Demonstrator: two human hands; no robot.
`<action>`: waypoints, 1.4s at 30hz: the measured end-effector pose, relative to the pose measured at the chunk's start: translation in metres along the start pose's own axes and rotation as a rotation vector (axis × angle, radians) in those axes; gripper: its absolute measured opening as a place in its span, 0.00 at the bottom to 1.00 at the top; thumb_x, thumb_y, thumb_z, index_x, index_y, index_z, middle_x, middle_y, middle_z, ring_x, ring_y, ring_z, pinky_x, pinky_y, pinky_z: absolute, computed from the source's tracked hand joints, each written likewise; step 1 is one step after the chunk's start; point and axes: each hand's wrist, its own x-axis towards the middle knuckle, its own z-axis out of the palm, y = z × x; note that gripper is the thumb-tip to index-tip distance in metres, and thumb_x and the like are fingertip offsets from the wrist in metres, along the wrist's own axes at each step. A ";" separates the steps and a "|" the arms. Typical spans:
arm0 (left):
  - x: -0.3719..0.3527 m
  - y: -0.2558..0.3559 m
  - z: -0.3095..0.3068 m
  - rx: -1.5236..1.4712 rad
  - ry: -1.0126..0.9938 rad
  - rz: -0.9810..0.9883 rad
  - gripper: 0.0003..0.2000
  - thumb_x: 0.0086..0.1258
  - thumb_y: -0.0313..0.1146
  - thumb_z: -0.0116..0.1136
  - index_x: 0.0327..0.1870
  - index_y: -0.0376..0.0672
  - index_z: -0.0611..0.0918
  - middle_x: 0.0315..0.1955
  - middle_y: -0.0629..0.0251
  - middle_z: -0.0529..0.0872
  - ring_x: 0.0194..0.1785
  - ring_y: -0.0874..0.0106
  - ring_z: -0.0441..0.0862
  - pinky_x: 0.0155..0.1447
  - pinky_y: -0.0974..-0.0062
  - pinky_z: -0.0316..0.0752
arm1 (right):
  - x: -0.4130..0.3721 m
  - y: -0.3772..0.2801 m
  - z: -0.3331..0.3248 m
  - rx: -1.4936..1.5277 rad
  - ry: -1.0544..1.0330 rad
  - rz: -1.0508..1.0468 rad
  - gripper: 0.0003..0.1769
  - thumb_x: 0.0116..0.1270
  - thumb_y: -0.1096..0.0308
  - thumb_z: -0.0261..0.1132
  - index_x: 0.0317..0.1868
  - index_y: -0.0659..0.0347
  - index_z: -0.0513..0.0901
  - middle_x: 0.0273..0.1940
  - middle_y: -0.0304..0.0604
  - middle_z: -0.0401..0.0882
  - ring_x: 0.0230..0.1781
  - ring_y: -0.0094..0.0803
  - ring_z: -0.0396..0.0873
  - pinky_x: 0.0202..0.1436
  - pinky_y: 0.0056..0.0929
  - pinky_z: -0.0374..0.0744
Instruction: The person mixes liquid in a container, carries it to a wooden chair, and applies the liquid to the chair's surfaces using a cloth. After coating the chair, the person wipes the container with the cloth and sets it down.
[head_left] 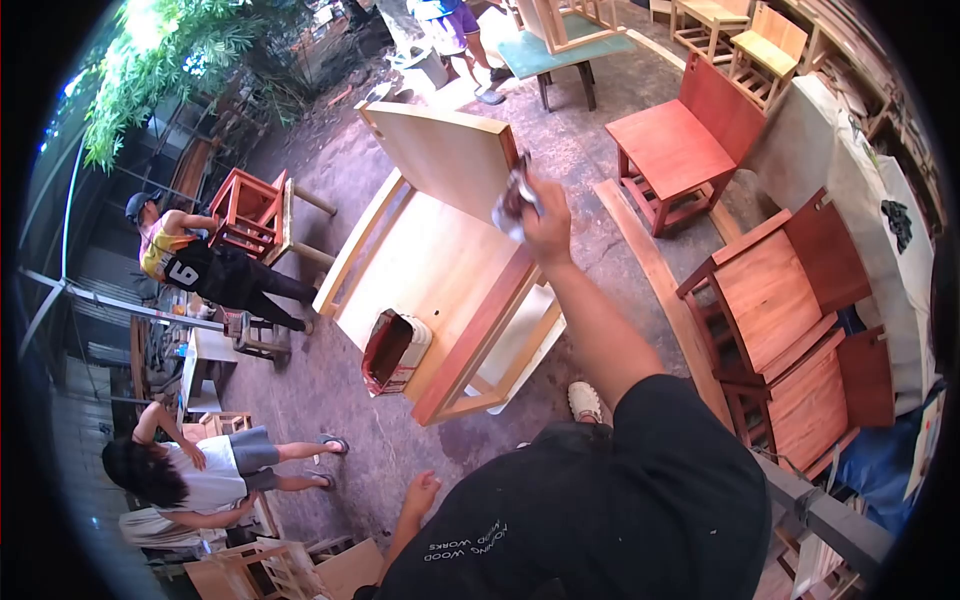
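Observation:
My right hand (545,222) grips a crumpled, brown-stained rag (512,203) against the edge of the backrest (440,145) of a pale wooden chair. The near edge (480,335) of that chair is reddish brown, while its seat (425,265) is still light wood. On the seat stands a cut-open white plastic container (408,345), smeared with dark red-brown stain inside and on its rim. My left hand (422,492) hangs low beside my body, fingers loosely curled and apart, holding nothing.
Red-stained chairs (675,140) and part-stained ones (775,290) stand to the right, near a long plank (655,275). At left, one person (180,240) handles a red chair (250,210); another person (215,465) stands below. A third person (450,30) is near a green table (560,50).

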 end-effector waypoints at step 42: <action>0.009 0.052 -0.001 0.142 -0.066 0.079 0.24 0.62 0.42 0.62 0.57 0.39 0.77 0.46 0.51 0.82 0.48 0.63 0.80 0.54 0.70 0.74 | -0.017 -0.044 -0.029 -0.047 -0.460 0.772 0.13 0.61 0.71 0.61 0.46 0.65 0.82 0.38 0.58 0.82 0.42 0.50 0.82 0.46 0.37 0.78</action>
